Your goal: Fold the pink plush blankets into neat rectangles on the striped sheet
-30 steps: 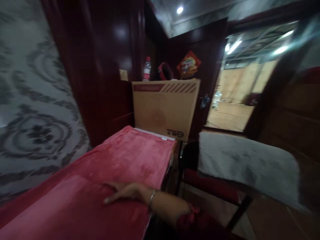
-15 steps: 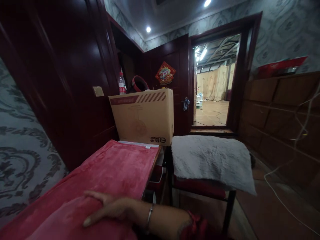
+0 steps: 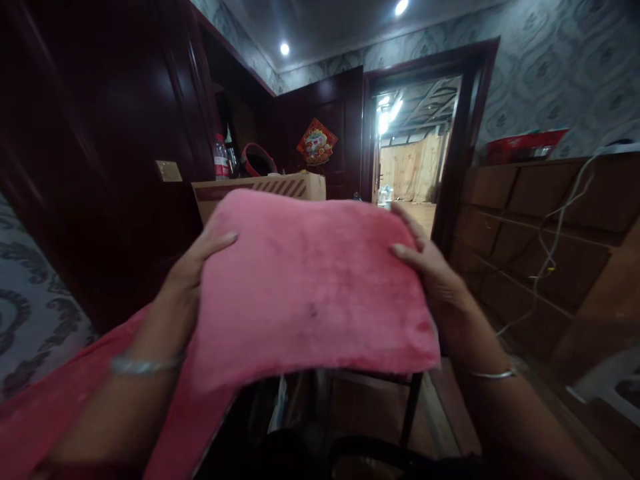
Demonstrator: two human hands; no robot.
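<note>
A folded pink plush cloth [image 3: 310, 280] is lifted in front of me, its face slightly blurred and a small dark spot near the middle. My left hand [image 3: 195, 257] grips its left edge, thumb on the near side. On the opposite edge, my right hand [image 3: 430, 257] holds it the same way, fingers behind. Below on the left, red-pink plush fabric [image 3: 65, 380] lies over the table; whether it joins the lifted piece I cannot tell. The raised cloth hides the chair's seat and most of the cardboard box [image 3: 315, 187].
A bottle [image 3: 221, 159] and a dark round item with a red rim [image 3: 257, 160] stand on the box. Behind are a dark door [image 3: 340, 113] and a lit doorway. Brown cabinets [image 3: 525, 227] with a hanging white cable [image 3: 555, 227] line the right. A chair leg [image 3: 411, 410] shows below.
The pink cloth has been raised from the table to chest height. My right hand, earlier flat on the fabric, now grips its right edge; my left hand has come into view holding the left edge.
</note>
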